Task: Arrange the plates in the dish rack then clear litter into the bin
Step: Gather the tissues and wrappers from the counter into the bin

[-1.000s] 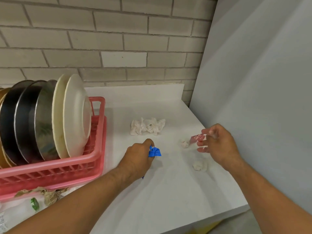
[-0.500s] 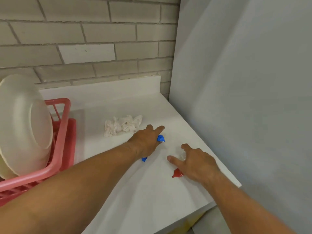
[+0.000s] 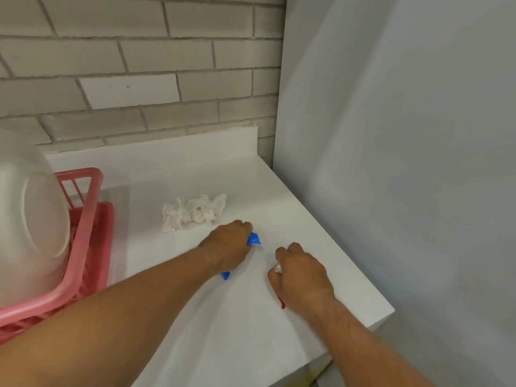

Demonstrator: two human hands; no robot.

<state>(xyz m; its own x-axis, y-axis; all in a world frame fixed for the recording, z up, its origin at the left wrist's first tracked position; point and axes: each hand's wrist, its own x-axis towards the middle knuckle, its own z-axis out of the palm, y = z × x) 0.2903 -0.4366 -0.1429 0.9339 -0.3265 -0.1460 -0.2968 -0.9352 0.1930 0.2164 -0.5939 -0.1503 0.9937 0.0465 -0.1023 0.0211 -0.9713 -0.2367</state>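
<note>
My left hand (image 3: 230,248) is closed around a blue wrapper (image 3: 253,239), whose ends stick out on both sides of the fist. Just right of it, my right hand (image 3: 303,276) is closed on small litter: a red wrapper (image 3: 282,303) pokes out below the palm and a bit of white paper (image 3: 277,268) shows at the thumb. A crumpled white tissue (image 3: 194,212) lies on the counter beyond my left hand. At the far left a white plate (image 3: 30,219) stands upright in the pink dish rack (image 3: 83,233).
The white counter (image 3: 251,331) ends at a front edge near me and at a right edge by a grey panel (image 3: 405,163). A brick wall (image 3: 139,65) rises behind a low white backsplash.
Both hands have curled shut on litter. My right hand's fingers, spread on the counter before, are now closed with white paper in them. The view shifted right; less of the rack shows.
</note>
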